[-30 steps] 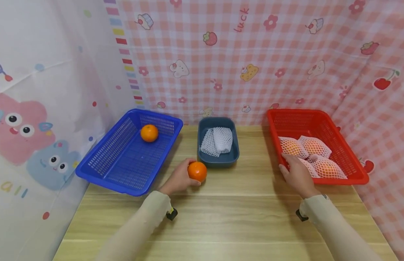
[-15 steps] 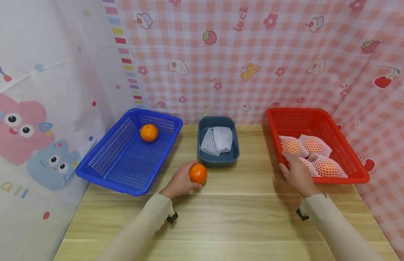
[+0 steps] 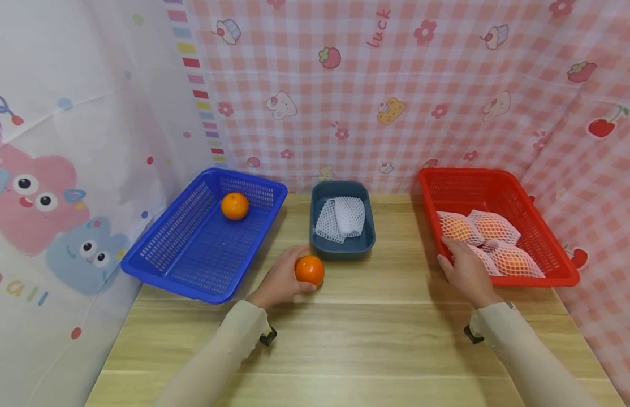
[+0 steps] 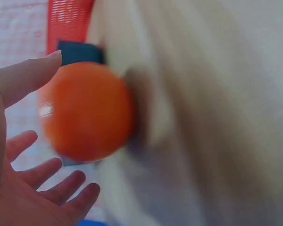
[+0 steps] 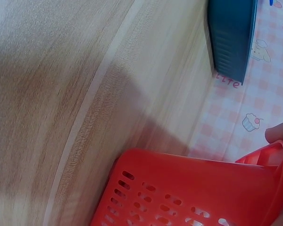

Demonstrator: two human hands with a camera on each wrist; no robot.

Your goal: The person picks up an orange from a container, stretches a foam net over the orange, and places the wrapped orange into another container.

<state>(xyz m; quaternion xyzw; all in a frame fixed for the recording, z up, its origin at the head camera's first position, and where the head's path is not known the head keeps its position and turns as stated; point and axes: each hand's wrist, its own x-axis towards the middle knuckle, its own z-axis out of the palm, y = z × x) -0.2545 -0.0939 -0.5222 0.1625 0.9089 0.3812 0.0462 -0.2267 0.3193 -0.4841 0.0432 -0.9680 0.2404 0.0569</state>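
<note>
My left hand [image 3: 280, 278] is at an orange [image 3: 309, 271] on the wooden table, just in front of a small dark teal tub [image 3: 345, 249]. In the left wrist view the fingers [image 4: 42, 174] are spread and loosely bent beside the orange [image 4: 87, 113], with the thumb by its upper edge; contact is hard to tell. My right hand [image 3: 467, 274] grips the near left rim of a red basket [image 3: 529, 281], fingers over the edge. Several oranges in white foam nets [image 3: 513, 261] lie inside it. The right wrist view shows only part of that hand.
On the left a blue basket [image 3: 188, 294] holds one bare orange [image 3: 235, 206]. White foam nets [image 3: 350, 216] lie in the teal tub. A pink checked cloth [image 3: 315, 113] hangs behind the table [image 3: 356, 339], and a white printed cloth [image 3: 106, 164] hangs at left.
The left hand and its orange have shifted slightly toward me, away from the teal tub. My right hand stays on the red basket's rim. The head view has shifted a little.
</note>
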